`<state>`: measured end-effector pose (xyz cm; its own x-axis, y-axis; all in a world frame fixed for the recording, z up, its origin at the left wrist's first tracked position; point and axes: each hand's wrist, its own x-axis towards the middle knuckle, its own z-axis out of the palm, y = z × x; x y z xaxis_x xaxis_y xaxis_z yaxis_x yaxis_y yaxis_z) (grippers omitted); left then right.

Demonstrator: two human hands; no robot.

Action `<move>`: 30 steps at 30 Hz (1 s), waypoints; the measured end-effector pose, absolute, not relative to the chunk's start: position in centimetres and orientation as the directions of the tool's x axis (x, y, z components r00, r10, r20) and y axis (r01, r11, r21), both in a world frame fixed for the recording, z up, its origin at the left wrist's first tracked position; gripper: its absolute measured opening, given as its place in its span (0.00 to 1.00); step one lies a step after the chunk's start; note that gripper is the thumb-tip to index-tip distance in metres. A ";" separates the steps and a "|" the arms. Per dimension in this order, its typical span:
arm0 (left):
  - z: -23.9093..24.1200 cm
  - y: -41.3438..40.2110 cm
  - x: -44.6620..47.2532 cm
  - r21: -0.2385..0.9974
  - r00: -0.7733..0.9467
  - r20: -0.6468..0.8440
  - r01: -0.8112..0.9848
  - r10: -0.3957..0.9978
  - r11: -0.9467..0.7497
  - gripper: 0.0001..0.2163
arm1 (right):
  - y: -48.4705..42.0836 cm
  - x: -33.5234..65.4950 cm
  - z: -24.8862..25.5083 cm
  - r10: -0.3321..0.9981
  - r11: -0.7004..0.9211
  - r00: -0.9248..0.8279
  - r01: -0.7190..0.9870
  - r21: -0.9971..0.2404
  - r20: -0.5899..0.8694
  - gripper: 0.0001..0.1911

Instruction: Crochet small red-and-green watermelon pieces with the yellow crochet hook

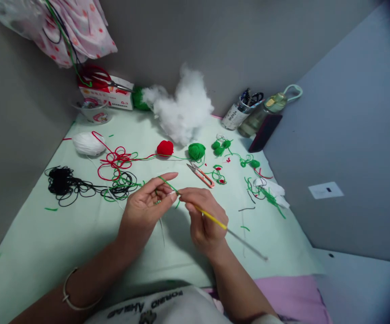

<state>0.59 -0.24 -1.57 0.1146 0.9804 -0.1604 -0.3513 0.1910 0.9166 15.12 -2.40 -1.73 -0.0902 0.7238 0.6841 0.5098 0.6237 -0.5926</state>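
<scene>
My left hand (pixel 147 202) is raised over the pale green table (pixel 80 234), its fingers pinching a strand of green yarn (pixel 167 183) that runs over the index finger. My right hand (pixel 203 216) grips a yellow-handled crochet hook (pixel 215 220), whose tip meets the yarn at the left fingertips. The hook's metal end sticks out to the lower right. A green yarn ball (pixel 197 150) and a red yarn ball (pixel 165 147) lie just beyond the hands. Small orange thread snips (pixel 201 174) rest on the table near them.
Tangles of black yarn (pixel 63 184) and red yarn (pixel 115 159) and a white ball (pixel 88 143) lie left. White stuffing (pixel 181 110) sits at the back. Small green crocheted pieces (pixel 220 146), a scissors cup (pixel 240 110), a bottle (pixel 269 108) and a dark phone (pixel 264 132) are right.
</scene>
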 end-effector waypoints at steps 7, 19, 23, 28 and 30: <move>-1.4 0.5 0.3 0.600 0.403 -0.402 -0.563 0.822 0.569 0.17 | -2.0 15.5 -1.5 0.796 0.547 0.009 0.418 -0.725 0.605 0.13; -1.3 0.4 0.8 0.791 0.245 -0.306 -0.472 0.920 0.389 0.19 | -1.8 15.4 -2.5 0.780 0.571 -0.073 0.489 -0.659 0.621 0.21; -1.6 0.6 0.7 0.639 0.397 -0.376 -0.543 0.837 0.545 0.13 | -2.0 15.7 -2.7 0.760 0.585 -0.075 0.513 -0.629 0.646 0.20; -1.5 0.9 0.0 0.559 0.405 -0.402 -0.602 0.821 0.570 0.13 | -1.4 15.8 -1.7 0.906 0.368 0.206 0.050 -0.928 0.370 0.09; -1.3 0.8 0.0 0.626 0.380 -0.376 -0.568 0.845 0.534 0.14 | -1.2 15.5 -1.6 0.944 0.291 0.196 -0.118 -0.949 0.265 0.08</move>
<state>0.00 0.83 -1.31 0.3799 0.8451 -0.3760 -0.5678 0.5340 0.6265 15.55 -1.19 -1.60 0.1956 0.9442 0.2652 -0.1178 0.2911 -0.9494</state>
